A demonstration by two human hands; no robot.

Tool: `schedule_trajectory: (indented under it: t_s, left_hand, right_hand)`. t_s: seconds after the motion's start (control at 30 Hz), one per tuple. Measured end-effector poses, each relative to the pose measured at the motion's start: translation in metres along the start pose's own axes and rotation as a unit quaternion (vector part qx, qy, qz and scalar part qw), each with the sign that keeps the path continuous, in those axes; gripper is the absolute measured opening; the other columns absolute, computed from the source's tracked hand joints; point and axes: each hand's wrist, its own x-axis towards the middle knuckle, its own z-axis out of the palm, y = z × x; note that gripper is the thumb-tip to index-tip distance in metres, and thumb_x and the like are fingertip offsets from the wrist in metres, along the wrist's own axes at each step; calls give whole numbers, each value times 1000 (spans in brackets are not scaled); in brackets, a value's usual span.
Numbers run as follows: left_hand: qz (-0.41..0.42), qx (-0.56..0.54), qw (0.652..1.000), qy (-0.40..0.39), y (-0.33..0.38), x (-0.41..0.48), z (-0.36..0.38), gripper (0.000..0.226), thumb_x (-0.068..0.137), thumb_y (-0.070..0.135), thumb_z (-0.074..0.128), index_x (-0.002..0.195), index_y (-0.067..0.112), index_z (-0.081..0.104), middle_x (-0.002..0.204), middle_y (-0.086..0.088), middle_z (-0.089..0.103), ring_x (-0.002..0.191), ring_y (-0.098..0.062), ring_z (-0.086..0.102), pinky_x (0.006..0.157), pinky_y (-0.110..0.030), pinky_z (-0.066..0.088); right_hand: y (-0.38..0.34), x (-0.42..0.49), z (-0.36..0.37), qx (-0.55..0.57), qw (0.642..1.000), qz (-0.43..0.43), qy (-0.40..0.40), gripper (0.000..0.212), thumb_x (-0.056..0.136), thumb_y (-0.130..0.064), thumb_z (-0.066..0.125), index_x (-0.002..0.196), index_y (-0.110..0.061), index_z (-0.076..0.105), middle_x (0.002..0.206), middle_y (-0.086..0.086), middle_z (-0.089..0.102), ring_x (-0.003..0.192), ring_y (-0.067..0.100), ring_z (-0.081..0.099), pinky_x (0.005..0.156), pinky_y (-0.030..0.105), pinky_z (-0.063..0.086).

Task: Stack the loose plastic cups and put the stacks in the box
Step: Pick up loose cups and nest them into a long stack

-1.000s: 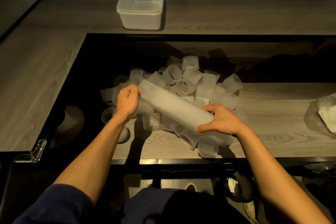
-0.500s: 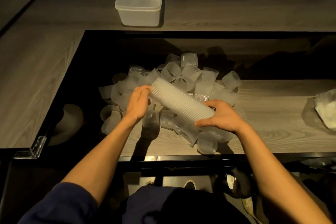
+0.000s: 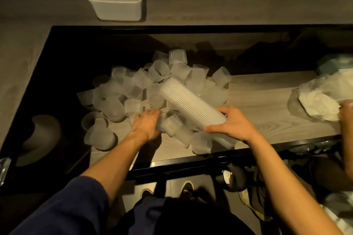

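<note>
One long stack [image 3: 191, 105] of nested cups. Around and under it lie loose cups [image 3: 118, 89], perhaps thirty, though they are too jumbled and dim for a firm count. One box [image 3: 116, 4] sits well beyond the stack. One crumpled plastic bag [image 3: 321, 101] lies far to the stack's right. Three hands show: a left hand [image 3: 147, 123] just left of the stack, a right hand [image 3: 233, 122] at its near end, and a third hand [image 3: 346, 114] far right of it.

wood shelf [image 3: 267, 99]: pale grain, sunk in a black-framed recess
upper counter [image 3: 229, 5]: same wood look, higher up, wraps behind and left of the shelf
plastic bag [image 3: 321, 99]: whitish, crumpled, sitting on the shelf's right end
shoes [image 3: 186, 187]: dark pair, on the floor just below the shelf's front edge
clear bracket [image 3: 3, 168]: way off left of the shelf
black round thing [image 3: 233, 177]: below the shelf's front edge, no clue what it is
</note>
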Motion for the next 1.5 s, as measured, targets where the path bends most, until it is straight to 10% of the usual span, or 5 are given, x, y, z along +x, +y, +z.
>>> schedule_trajectory:
  t_s: [0.3, 0.6, 0.83, 1.03, 1.5]
  left_hand:
    - [-65, 19, 997, 33, -9, 3, -5, 77, 80, 44, 75, 144, 26, 37, 142, -9, 45, 132, -32, 42, 109, -52, 34]
    - [-147, -319, 926, 140, -37, 0, -36, 73, 81, 31, 80, 141, 12, 42, 134, -12, 54, 122, -32, 56, 103, -47, 51]
    - [-136, -533, 811, 199, -42, -15, -65, 66, 89, 27, 75, 146, 25, 43, 128, -2, 53, 105, -17, 59, 87, -33, 55]
    - [-209, -735, 607, 218, -50, -15, -77, 51, 86, 31, 76, 129, 9, 58, 102, -11, 71, 71, -12, 65, 69, -27, 52]
    - [-126, -691, 705, 97, -45, -29, -76, 41, 97, 43, 58, 130, 18, 62, 125, -5, 67, 119, -24, 61, 89, -33, 46]
  right_hand:
    - [5, -4, -4, -17, 1000, 6, -2, 60, 66, -37, 94, 118, -20, 69, 112, -3, 65, 100, 8, 59, 85, 36, 56]
    - [-9, 14, 8, 2, 1000, -19, -12, 61, 66, -37, 94, 119, -20, 68, 113, -2, 62, 103, 12, 57, 81, 31, 54]
    - [-12, 21, 12, -1, 999, -40, -36, 61, 68, -37, 93, 121, -26, 64, 114, -8, 58, 103, 8, 53, 73, 21, 45]
    - [-9, 22, 15, -1, 996, -48, -71, 76, 56, -54, 93, 123, -33, 66, 119, -9, 59, 108, 9, 57, 84, 27, 53]
    - [-24, 35, 28, -53, 994, -66, -75, 74, 56, -44, 96, 122, -28, 64, 114, -8, 57, 103, 9, 55, 87, 31, 52]
